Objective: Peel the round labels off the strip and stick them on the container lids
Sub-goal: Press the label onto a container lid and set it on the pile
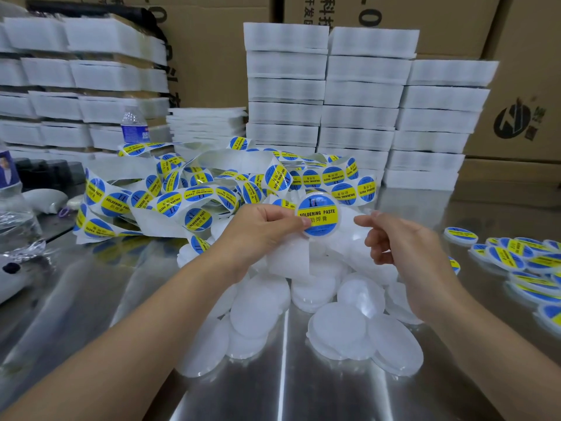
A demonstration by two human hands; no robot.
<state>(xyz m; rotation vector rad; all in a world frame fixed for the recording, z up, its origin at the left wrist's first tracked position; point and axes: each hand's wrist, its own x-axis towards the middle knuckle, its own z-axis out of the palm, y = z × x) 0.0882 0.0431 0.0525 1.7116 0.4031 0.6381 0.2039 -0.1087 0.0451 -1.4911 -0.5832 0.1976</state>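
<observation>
My left hand (pixel 264 226) pinches a white container lid (pixel 318 214) at its left edge; the lid faces me and bears a blue and yellow round label reading SOLDERING PASTE. A piece of bare white backing strip (pixel 288 256) hangs under that hand. My right hand (pixel 394 238) hovers just right of the lid with fingers loosely curled, holding nothing. A long tangled strip of the same labels (pixel 194 192) lies behind my hands. A heap of plain white lids (pixel 340 323) fills the table below them.
Labelled lids (pixel 516 256) lie in a pile at the right edge of the steel table (pixel 91 299). Stacks of white foam trays (pixel 358 101) stand at the back, with cardboard boxes (pixel 528 86) behind. Water bottles (pixel 133 126) stand at the left.
</observation>
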